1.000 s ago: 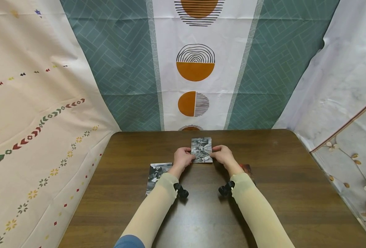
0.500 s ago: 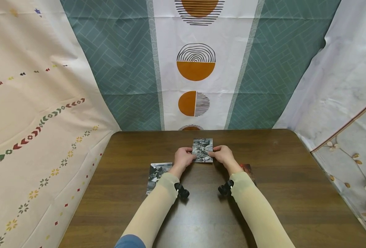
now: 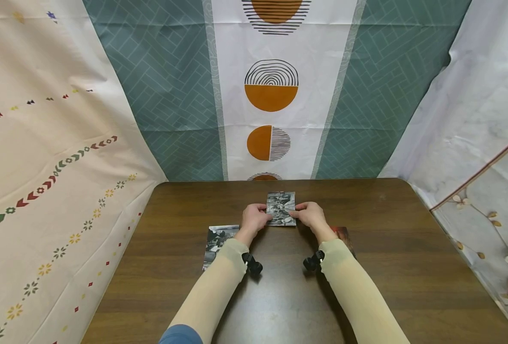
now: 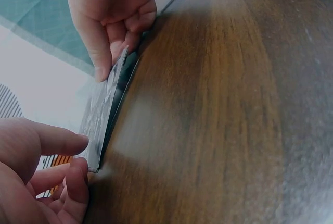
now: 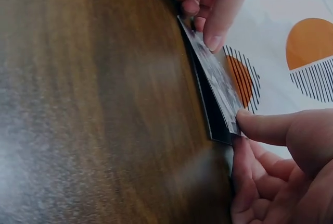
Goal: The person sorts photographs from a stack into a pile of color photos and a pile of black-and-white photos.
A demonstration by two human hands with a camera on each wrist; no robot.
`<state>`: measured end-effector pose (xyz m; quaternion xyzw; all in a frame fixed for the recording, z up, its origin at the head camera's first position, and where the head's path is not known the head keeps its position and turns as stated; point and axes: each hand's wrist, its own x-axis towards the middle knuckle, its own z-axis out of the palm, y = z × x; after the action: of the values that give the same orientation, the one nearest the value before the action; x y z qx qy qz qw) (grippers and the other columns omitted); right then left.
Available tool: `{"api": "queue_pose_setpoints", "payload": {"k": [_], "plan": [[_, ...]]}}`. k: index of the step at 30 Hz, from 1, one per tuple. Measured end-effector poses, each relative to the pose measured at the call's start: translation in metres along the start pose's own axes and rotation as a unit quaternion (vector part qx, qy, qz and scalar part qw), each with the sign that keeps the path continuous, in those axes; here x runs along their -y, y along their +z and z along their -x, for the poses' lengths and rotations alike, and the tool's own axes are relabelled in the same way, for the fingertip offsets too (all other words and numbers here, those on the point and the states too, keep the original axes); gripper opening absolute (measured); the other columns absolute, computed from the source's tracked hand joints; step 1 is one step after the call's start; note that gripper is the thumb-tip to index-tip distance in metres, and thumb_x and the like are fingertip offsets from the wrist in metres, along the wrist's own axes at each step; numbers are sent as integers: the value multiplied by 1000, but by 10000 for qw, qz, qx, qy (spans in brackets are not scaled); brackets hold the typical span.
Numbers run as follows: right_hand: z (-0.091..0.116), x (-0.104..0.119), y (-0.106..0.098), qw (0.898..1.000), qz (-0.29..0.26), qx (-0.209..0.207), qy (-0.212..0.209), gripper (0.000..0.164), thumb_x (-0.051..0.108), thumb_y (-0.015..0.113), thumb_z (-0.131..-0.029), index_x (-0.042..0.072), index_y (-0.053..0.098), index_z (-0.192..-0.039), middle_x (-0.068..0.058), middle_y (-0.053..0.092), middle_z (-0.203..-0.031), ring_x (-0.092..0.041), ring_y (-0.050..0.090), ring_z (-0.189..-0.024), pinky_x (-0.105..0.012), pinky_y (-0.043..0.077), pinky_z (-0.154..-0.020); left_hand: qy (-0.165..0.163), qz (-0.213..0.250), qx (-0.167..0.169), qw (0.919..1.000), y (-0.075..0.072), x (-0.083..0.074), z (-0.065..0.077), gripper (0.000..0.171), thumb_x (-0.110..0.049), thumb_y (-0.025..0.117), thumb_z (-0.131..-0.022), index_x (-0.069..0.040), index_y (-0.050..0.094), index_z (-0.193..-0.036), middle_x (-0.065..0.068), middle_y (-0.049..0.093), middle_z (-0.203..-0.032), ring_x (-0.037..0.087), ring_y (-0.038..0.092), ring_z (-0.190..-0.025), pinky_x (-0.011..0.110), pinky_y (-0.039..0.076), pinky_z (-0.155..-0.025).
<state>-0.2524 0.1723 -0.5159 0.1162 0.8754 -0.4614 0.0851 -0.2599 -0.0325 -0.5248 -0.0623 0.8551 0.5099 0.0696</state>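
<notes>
You are holding a grey, black-and-white printed card [image 3: 281,209] in both hands, near the far edge of the brown wooden counter [image 3: 275,301], in front of the patterned cloth [image 3: 272,98]. The card is flat and rectangular, its face covered in a fine, busy print too small to make out. In the right wrist view a dark layer with a thin pale rim lies just under it; you cannot tell there whether that is a second card.

From your seat the card looks a little longer than wide, its long axis running away from you towards the cloth, nearly square to your chest. Its near edge runs left to right; which way up the print reads is unclear.

Your left hand [image 3: 254,219] pinches the left side, thumb on the printed face; your right hand [image 3: 311,215] pinches the right side likewise. Another black-and-white card [image 3: 217,241] lies beside your left forearm, and a reddish piece [image 3: 343,235] shows partly behind your right.
</notes>
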Motion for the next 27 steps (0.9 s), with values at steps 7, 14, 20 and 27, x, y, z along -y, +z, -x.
{"api": "queue_pose_setpoints", "payload": {"k": [7,14,20,27], "plan": [[2,0,0,9989,403,-184,-136,44,33,79,-97,2,76,-128,-21,68,-136,-42,60,-127,-53,52,-102,52,-242,-64,9997,1,-2,2,42,-13,83,-91,-7,76,-132,5,73,-99,18,64,-80,37,55,-77],[2,1,-1,9986,437,-257,-136,45,34,80,-96,2,76,-128,-21,69,-134,-41,62,-124,-52,53,-100,147,-530,-57,9985,1,-2,3,43,-14,84,-91,-9,76,-133,5,75,-103,22,67,-90,42,57,-84],[4,3,-3,9993,249,-253,72,45,33,84,-94,3,73,-127,-20,67,-134,-40,62,-119,-53,54,-97,207,-667,-37,9976,1,-1,2,44,-15,85,-91,-10,76,-134,2,72,-96,19,65,-84,41,57,-82],[8,5,-8,9992,312,-224,115,46,33,84,-95,2,72,-128,-22,66,-135,-40,62,-115,-52,54,-92,244,-589,-27,9980,1,-2,2,44,-15,87,-90,-9,77,-132,3,72,-93,20,64,-82,42,56,-82]]}}
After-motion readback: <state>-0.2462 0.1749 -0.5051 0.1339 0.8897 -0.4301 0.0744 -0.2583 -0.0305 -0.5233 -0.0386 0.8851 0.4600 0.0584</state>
